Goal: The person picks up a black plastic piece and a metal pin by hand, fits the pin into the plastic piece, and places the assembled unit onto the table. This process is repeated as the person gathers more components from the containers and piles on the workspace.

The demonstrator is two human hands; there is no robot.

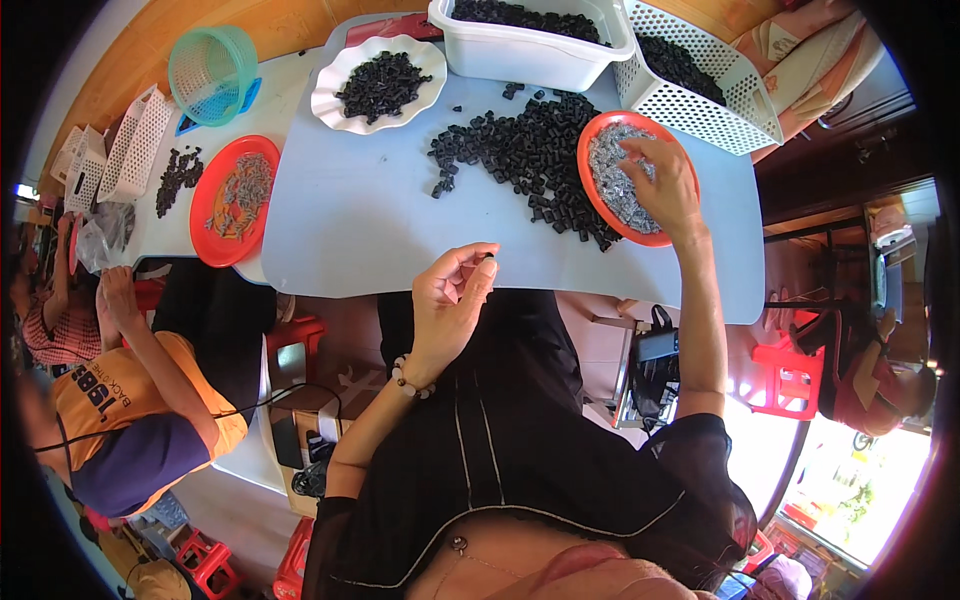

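Black plastic piece (489,256) was pinched by left hand (447,300), left of red plate (648,239) | judged light, stiff, best side-held | right hand (664,187): grip not discernible

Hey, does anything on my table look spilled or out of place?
Possibly: black pieces lie loose on the blue table, with a few strays near the white tub. It looks spilled because other black pieces sit in the white plate, though it may be deliberate. Nothing looks clearly damaged.
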